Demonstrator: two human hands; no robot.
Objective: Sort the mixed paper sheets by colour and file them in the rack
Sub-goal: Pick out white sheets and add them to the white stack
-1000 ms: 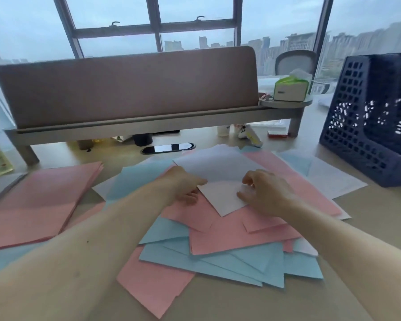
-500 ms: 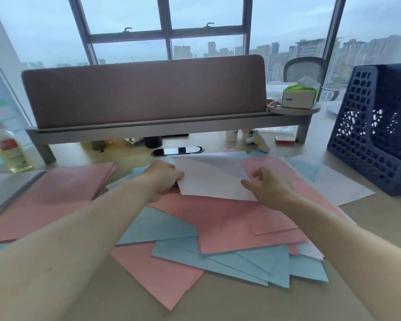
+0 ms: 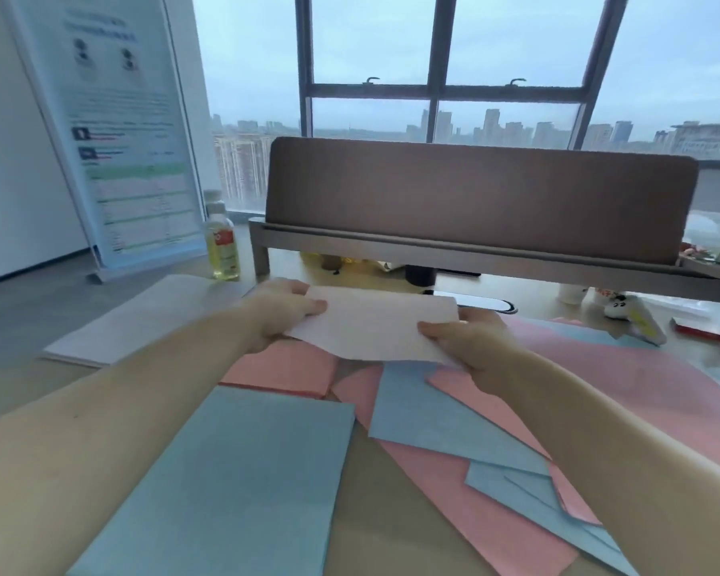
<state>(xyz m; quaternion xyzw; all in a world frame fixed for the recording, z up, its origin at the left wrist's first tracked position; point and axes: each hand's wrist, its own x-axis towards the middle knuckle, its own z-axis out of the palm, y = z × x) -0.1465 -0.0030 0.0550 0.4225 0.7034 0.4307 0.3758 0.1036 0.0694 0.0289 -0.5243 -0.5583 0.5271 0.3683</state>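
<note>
Two grips hold one white sheet (image 3: 371, 326) above the surface (image 3: 364, 505).
The left grip (image 3: 283, 315) pinches its left edge, thumb on top; the right grip (image 3: 470, 347) pinches the near right corner. Beneath lie a pink stack (image 3: 283, 367) and the mixed pile (image 3: 495, 451); a blue stack (image 3: 225, 484) lies nearer, a white stack (image 3: 142, 322) to the left.

Matt paper sheets (image 3: 454, 430) lie on a smooth wood-look desk (image 3: 9, 380), behind them a cloth-faced screen (image 3: 474, 197) on a metal frame (image 3: 262, 247).
</note>
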